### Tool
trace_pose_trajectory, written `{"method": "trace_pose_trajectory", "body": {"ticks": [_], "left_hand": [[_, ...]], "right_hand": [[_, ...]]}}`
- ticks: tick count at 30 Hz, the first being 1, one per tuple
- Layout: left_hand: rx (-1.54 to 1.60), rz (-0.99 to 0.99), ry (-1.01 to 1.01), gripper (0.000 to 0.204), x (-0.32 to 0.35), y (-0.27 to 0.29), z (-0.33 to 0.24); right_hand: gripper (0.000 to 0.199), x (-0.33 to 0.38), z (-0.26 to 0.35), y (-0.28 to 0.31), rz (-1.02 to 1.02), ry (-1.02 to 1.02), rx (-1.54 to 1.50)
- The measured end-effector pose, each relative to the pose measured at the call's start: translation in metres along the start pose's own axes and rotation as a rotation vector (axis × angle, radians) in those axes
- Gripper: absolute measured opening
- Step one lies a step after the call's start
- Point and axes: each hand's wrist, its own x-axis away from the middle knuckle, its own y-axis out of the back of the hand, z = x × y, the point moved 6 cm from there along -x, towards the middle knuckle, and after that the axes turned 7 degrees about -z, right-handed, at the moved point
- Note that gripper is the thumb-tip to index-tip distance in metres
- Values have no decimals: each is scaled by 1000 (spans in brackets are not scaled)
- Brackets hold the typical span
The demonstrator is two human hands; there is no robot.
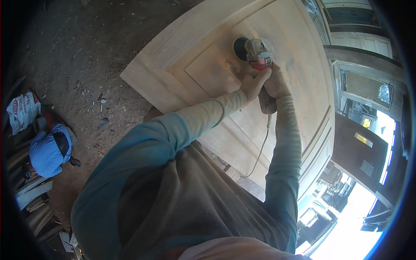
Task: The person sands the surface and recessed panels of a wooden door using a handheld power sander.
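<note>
Both my hands are closed around an angle grinder (pixel 260 58) with a red and grey body and a round sanding disc (pixel 240 49). My left hand (pixel 255 84) wraps the body from the left. On its right side is my right hand (pixel 277 82), with its fingers partly hidden. The grinder's dark rear handle (pixel 267 102) sticks out below my hands, and a cord (pixel 262 145) trails from it. Under the tool lies a pale wooden panelled door (pixel 203 93), with dark and orange patches around the disc. The disc's contact with the wood cannot be made out.
Wood scraps and shavings lie on the dirt floor (pixel 86 56). At far left are a white sack (pixel 24 112), what looks like a crouched person in blue (pixel 50 151), and stacked boards (pixel 41 216). More doors and frames (pixel 359 134) stand at right, by a bright opening.
</note>
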Motion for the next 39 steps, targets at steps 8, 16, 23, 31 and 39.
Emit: {"method": "trace_pose_trajectory", "body": {"ticks": [8, 16, 23, 31, 39], "left_hand": [[-78, 21, 78, 55, -11, 11, -45], [-17, 14, 148, 40, -9, 30, -30], [152, -28, 48, 44, 90, 65, -41], [59, -12, 300, 44, 123, 80, -21], [62, -53, 190, 43, 163, 109, -28]], "right_hand": [[49, -46, 6, -5, 32, -319, -80], [50, -44, 50, -4, 35, -419, -271], [61, 19, 111, -45, 276, -213, -351], [54, 48, 132, -48, 237, -330, -481], [54, 65, 155, -63, 234, -286, -346]]}}
